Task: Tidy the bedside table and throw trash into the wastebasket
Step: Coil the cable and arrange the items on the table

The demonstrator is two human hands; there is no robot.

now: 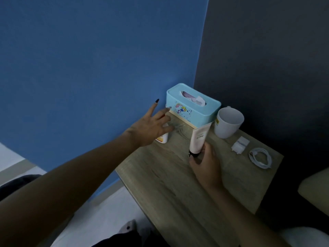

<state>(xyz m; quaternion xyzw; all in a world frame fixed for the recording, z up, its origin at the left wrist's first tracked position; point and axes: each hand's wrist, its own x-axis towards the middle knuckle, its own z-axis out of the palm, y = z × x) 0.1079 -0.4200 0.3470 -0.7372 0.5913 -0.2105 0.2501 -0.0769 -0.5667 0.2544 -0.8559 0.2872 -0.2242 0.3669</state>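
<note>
With our right hand gripping the cream tube upright, we should close our spread left hand around the small bottle left of the tissue box, steadying it on the desk.

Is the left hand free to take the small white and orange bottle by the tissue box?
Probably yes. The left hand is open and spread right over the bottle, with nothing between them. The tissue box stands just behind it, and the right hand holds the tube off to the side.

Wood bedside table w/ tissue box, mug, charger, cable, bottle.
</note>
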